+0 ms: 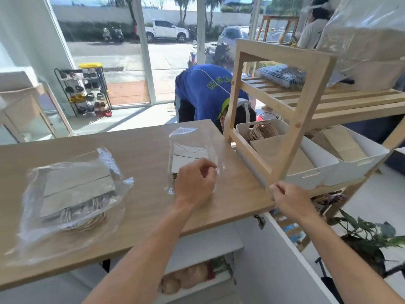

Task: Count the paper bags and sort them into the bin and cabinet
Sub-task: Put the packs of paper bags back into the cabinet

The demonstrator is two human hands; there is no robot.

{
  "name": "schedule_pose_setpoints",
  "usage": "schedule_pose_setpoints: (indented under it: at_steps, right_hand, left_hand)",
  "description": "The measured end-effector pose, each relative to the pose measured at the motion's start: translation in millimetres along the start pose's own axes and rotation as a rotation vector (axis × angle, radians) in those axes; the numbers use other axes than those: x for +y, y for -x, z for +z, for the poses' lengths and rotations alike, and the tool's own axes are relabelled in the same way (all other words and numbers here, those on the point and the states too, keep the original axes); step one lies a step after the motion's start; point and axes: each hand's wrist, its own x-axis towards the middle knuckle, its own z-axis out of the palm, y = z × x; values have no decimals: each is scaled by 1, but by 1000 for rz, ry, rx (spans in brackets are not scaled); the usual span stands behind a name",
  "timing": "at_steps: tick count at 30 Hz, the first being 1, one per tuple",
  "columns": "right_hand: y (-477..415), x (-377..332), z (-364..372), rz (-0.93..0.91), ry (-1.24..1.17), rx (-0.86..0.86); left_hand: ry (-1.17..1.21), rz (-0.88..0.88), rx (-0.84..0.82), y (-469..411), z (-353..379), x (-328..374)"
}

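Two clear plastic packs of pale paper bags lie on the wooden table (135, 150). The larger pack (74, 191), at the left, shows twine handles. My left hand (195, 181) is curled over the near end of the smaller pack (190, 154) and seems to pinch its plastic wrap. My right hand (287, 198) is curled at the table's right corner, beside the foot of the wooden shelf post (300, 128), with nothing visible in it. A white bin (306, 176) on the shelf holds brown paper bags (282, 154). The white cabinet door (282, 249) under the table stands open.
A second white bin (363, 161) with brown bags sits right of the first. A person in a blue shirt (201, 88) bends over behind the table. A potted plant (368, 238) stands low at the right. The cabinet shelves hold wrapped goods (188, 279).
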Motion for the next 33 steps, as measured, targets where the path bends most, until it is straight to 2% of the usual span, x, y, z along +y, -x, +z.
schedule_pose_setpoints:
  at_steps: [8,15,17,24,27,33]
  right_hand:
    - [-29,-64,30,-49,-142,-81]
    - [-78,-97,59,-10,-196,-191]
    - [-96,-101,69,30,-173,-233]
    - [-146,-95,100,180,-269,-455]
    - [-151,-97,109,135,-281,-474]
    - [-151,-92,136,96,-190,-489]
  left_hand:
    - [119,-184,302,-22,-64,-39]
    - [171,-383,348,-59,-62,-72]
    - [174,-490,303,-72,-55,-83]
    - [296,-938,-108,-104,-18,-124]
    - [377,-990,-179,-103,-6,-131]
    - [508,-971,-122,-104,15,-138]
